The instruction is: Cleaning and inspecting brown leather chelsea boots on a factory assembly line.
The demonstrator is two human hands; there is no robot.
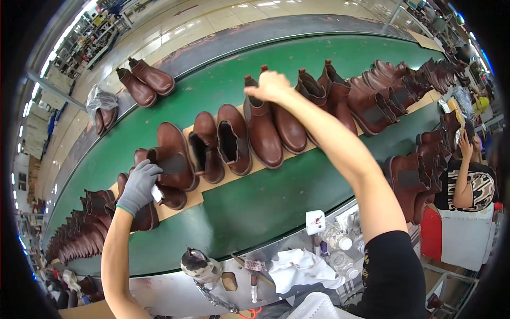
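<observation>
Brown leather ankle boots stand in a long row on cardboard strips (187, 208) over a green conveyor belt (255, 212). My left hand (137, 186), in a grey glove, is closed round a small white piece (157, 193), whose kind I cannot make out. Beside its fingers a boot with a dark elastic side panel (171, 143) lies tilted. My bare right hand (272, 86) reaches across the row, its fingers bent at the shaft top of an upright brown boot (265, 141). A neighbouring boot (292, 133) is partly hidden by that hand and forearm.
A pair of boots (146, 82) and plastic-wrapped shoes (102, 109) sit by the far edge. On the near metal ledge lie a white cloth (300, 268), plastic bottles (340, 237), a brush (254, 287) and a stained container (199, 266). A co-worker (467, 181) is at the right.
</observation>
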